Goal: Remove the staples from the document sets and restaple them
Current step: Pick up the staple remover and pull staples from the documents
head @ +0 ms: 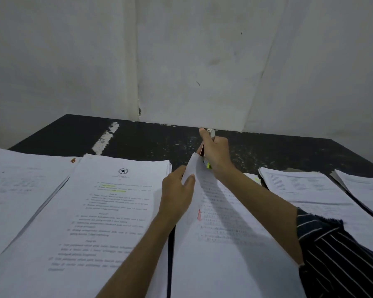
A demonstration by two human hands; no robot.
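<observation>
The document set (220, 222) being worked on is a thin sheaf of white printed pages with a red mark on its top sheet, lying near the middle of the front edge of the dark, speckled worktop (151, 138). Its far corner is lifted and pinched by the left hand (177, 190), thumb on top. The right hand (215, 151) is clenched around a stapler (210, 147), metal at its tip with a yellow-green bit below, set against that raised corner. A thicker stack (108, 211) with a star emblem and yellow highlighting lies flat just left.
</observation>
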